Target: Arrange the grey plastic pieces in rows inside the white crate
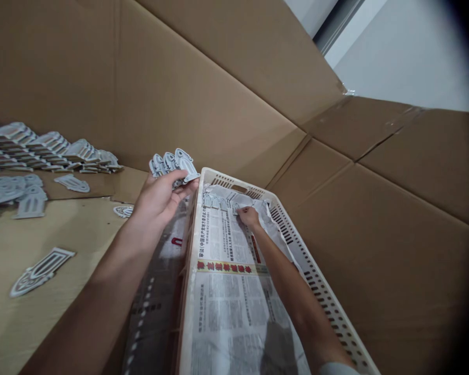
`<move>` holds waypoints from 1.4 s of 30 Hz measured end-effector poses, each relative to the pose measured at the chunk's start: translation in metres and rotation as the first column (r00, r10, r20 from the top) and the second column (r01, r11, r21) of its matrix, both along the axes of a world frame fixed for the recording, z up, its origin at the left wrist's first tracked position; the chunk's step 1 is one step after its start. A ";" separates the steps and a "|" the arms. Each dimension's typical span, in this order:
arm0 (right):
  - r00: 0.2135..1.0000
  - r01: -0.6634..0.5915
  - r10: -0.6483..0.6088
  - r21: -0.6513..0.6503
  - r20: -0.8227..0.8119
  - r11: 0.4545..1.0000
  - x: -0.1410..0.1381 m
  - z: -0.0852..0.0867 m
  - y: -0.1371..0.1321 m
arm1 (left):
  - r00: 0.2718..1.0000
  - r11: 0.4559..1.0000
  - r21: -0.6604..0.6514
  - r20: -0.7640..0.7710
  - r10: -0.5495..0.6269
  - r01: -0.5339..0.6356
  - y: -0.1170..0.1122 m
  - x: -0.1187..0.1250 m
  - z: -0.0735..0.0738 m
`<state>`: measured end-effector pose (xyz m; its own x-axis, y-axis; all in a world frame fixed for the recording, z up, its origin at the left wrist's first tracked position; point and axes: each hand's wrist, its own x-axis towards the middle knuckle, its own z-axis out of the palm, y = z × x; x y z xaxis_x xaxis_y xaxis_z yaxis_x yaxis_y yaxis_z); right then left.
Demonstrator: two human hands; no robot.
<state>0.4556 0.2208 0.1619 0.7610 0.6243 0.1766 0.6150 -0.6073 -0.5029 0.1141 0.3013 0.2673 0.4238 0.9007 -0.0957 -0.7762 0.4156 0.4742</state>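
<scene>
My left hand (162,195) is closed on several flat, pale grey cut-out pieces (183,164), fanned out above the basket's left rim. Each has a rounded tip, a square end and cut-through patterning. Down inside the white plastic basket (293,239), my right hand (249,216) pinches a similar piece at the newspaper lining (222,302); most of that piece is hidden by the fingers. A row of such pieces (216,202) lies at the basket's far end, just left of my right hand.
Stacked cut-out pieces (50,146) stand at the far left against a cardboard wall (203,88). A looser pile (13,192) lies before them. Single pieces (42,271) are scattered on the tan surface (82,229). Cardboard also rises along the right side.
</scene>
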 end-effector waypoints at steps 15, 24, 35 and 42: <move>0.924 -0.332 0.345 -0.103 0.163 0.938 0.007 -0.009 0.011 | 0.994 0.992 0.090 -0.053 0.092 -0.087 -0.008 -0.002 0.008; 0.904 -0.382 0.390 -0.081 0.176 0.921 0.008 -0.013 0.012 | 0.997 0.989 0.144 -0.066 0.042 -0.032 -0.013 0.000 0.006; 0.902 -0.411 0.408 -0.013 0.139 0.912 -0.001 -0.009 0.009 | 0.994 0.992 0.126 -0.099 0.039 -0.026 -0.016 -0.003 0.013; 0.909 -0.410 0.384 0.182 0.164 0.894 -0.033 0.045 0.016 | 0.995 0.989 0.147 -0.095 -0.022 0.036 -0.019 -0.001 0.009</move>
<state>0.4223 0.2371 0.2069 0.4219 0.8088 0.4096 0.8467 -0.1901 -0.4969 0.1127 0.2823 0.2767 0.4457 0.8952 -0.0027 -0.7142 0.3574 0.6018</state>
